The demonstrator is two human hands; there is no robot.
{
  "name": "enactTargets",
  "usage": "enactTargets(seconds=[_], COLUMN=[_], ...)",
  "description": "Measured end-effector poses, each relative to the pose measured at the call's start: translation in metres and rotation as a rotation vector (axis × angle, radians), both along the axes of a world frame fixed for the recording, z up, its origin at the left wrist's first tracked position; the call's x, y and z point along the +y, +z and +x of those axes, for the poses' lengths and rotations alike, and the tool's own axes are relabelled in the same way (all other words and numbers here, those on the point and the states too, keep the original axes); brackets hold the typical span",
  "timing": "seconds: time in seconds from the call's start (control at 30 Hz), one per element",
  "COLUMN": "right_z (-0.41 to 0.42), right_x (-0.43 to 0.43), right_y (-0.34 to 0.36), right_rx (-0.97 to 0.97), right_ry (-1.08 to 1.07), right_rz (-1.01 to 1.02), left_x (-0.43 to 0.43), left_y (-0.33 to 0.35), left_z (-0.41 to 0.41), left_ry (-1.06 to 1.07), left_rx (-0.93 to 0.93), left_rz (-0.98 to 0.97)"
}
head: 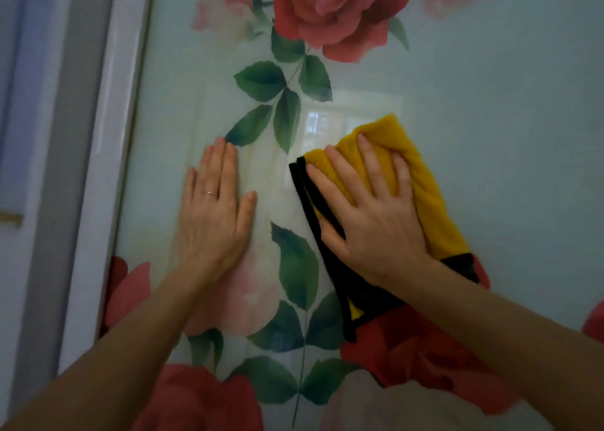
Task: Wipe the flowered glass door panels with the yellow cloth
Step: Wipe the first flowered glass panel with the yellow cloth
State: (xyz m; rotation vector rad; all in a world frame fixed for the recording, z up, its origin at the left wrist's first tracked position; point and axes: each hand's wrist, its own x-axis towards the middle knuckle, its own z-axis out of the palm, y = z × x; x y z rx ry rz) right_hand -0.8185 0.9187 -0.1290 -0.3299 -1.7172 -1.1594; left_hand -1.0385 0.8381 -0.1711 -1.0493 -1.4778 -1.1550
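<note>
Left hand [212, 214] lies flat on the glass [506, 136], likely slick and fragile. At its three o'clock, right hand [369, 208] presses the soft cloth [421, 175], fingers spread.

Glass door panel [496, 97]: pale green, printed with red and pink roses and dark leaves. A white frame [108, 142] runs along its left edge. My left hand [214, 211] lies flat on the glass, fingers straight and together. Just to its right, the yellow cloth [421, 182], black-edged and folded, is pressed to the panel under my right hand [369, 211], fingers spread.
</note>
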Motion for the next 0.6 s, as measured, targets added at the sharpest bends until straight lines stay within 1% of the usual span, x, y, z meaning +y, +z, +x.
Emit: enactTargets(seconds=[0.07,0.13,0.2,0.27,0.37,0.43,0.5,0.6], right_z=[-0.014,-0.035,-0.053,-0.062,-0.063,-0.059,-0.058,-0.075], right_x=[-0.002,-0.009,-0.016,-0.019,-0.020,-0.019,-0.018,-0.024], right_y=[0.021,0.043,0.047,0.032,0.005,0.009,0.027,0.056], right_rx=[0.103,0.216,0.254,0.175,-0.049,-0.129,-0.129,0.024], right_ry=[0.001,-0.002,-0.011,-0.008,0.036,0.027,0.009,0.012], right_rz=[-0.025,-0.074,-0.088,-0.060,0.008,0.035,0.039,-0.003], left_x=[-0.002,-0.001,0.001,0.001,0.002,0.001,0.001,0.000], left_y=[-0.002,-0.006,-0.009,-0.009,-0.011,-0.010,-0.008,-0.009], left_z=[-0.007,-0.008,-0.009,-0.011,-0.011,-0.011,-0.011,-0.013], left_ry=[-0.014,-0.033,-0.048,-0.067,-0.098,-0.110,-0.114,-0.127], left_rx=[0.060,0.056,0.049,0.071,0.094,0.092,0.092,0.093], left_rz=[-0.018,0.002,0.028,0.047,0.067,0.079,0.083,0.075])
